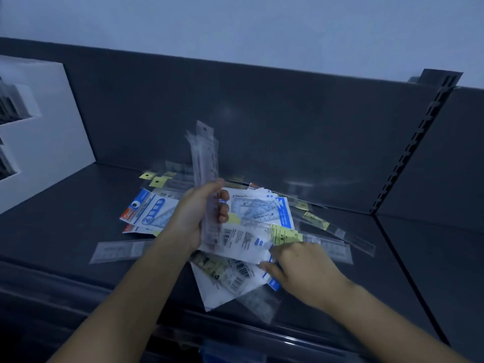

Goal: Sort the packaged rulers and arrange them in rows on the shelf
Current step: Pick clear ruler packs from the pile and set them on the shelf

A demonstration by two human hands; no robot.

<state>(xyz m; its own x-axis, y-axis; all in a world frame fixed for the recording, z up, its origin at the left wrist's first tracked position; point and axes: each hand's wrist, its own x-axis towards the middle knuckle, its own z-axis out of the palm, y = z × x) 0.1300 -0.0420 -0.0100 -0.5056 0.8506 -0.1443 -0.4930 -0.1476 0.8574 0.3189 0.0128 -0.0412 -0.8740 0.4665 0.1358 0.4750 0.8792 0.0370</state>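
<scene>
Packaged rulers (262,213) heaped, dark shelf (65,218), pale wall (235,22)

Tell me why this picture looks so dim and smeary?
Head view: dim bluish light throughout; the ruler bundle gripped by the left hand is motion-blurred; the white package pinched by the right hand smears too; a faint glare spot marks the back panel.

Two hands and two forearms were all that showed of the person. The left hand (195,218) and the right hand (303,268) were bare. So were the left forearm (125,297) and the right forearm (387,320), uncovered down to the lower edge of the view. Both arms were slim. A small dark spot marked the back of the right hand. The left hand's fingernails looked short and plain, though blur softened them.
</scene>
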